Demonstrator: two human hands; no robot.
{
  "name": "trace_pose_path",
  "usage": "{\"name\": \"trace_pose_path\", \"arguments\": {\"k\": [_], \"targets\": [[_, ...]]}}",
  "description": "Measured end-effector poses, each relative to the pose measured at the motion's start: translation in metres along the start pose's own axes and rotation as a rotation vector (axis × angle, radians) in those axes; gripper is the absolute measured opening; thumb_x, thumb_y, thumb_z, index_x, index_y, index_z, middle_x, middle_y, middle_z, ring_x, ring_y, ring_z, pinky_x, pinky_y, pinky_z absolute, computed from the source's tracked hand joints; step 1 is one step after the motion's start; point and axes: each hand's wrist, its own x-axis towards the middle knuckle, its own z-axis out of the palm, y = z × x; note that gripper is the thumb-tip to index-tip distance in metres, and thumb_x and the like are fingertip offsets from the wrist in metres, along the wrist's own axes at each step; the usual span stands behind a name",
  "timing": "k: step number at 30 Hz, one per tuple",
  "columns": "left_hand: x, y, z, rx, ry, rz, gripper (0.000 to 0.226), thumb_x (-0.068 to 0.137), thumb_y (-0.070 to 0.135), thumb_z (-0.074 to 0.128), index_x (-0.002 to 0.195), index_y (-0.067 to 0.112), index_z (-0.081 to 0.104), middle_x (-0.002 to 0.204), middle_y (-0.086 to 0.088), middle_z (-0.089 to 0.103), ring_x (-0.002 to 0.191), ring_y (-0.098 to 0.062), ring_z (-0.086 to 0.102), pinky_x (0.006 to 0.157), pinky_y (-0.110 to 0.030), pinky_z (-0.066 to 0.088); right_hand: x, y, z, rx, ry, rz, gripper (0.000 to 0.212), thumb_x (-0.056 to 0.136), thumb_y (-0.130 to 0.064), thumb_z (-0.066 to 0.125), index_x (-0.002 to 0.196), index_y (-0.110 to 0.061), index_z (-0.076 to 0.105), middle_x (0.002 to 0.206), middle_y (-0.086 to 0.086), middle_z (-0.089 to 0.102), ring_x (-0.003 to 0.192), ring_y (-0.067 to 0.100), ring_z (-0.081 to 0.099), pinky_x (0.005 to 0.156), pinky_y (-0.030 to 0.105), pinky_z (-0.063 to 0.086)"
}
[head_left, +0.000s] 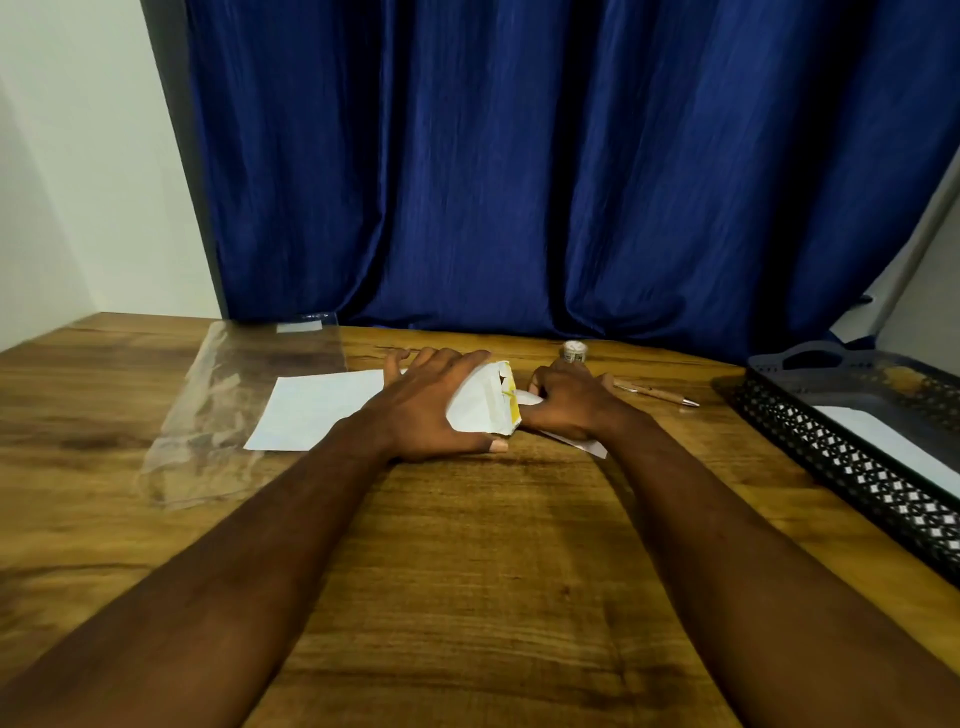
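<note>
A white envelope (480, 410) with a yellow-edged open mouth lies on the wooden table (467, 571). My left hand (431, 405) grips it, fingers over the top and thumb along its near edge. My right hand (569, 405) holds a folded white paper (589, 446) whose end sits at the envelope's mouth; its far corner sticks out under my wrist. A flat white sheet (317, 410) lies left of my left hand.
A clear plastic sleeve (223, 405) lies at the left. A small glue bottle (574, 353) and a pen (657, 393) sit behind my right hand. A black mesh tray (852, 467) holding white paper stands at the right. A blue curtain (545, 156) hangs behind.
</note>
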Motion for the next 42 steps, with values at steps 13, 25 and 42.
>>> {"name": "trace_pose_path", "arguments": {"k": [13,25,42], "targets": [[0.003,-0.006,0.003,0.003,-0.003,-0.007,0.116,0.069,0.098,0.051,0.161,0.045,0.006,0.166,0.005,0.025,0.152,-0.019,0.02,0.123,-0.061,-0.002,-0.009,0.012,-0.01,0.338,0.071,0.169,0.046,0.078,-0.033,0.084,0.118,-0.023,0.065,0.117,-0.002,0.065,0.107,0.019,0.062,0.081,0.032,0.05],[0.003,-0.007,0.003,-0.005,0.025,0.0,0.114,0.068,0.098,0.052,0.16,0.045,0.01,0.161,0.006,0.032,0.148,-0.018,0.024,0.121,-0.058,0.003,-0.016,0.009,-0.018,0.213,0.299,0.133,0.033,0.096,-0.031,0.062,0.127,-0.021,0.053,0.127,0.011,0.066,0.103,0.026,0.058,0.081,0.037,0.048],[-0.003,0.002,-0.001,-0.095,-0.118,-0.104,0.113,0.077,0.087,0.059,0.164,0.041,0.003,0.172,0.002,0.013,0.157,-0.023,0.008,0.122,-0.054,0.002,-0.032,-0.005,-0.022,0.231,-0.012,0.115,0.062,0.097,-0.075,0.05,0.136,-0.03,0.066,0.147,0.003,0.061,0.126,0.025,0.057,0.094,0.036,0.045]]}}
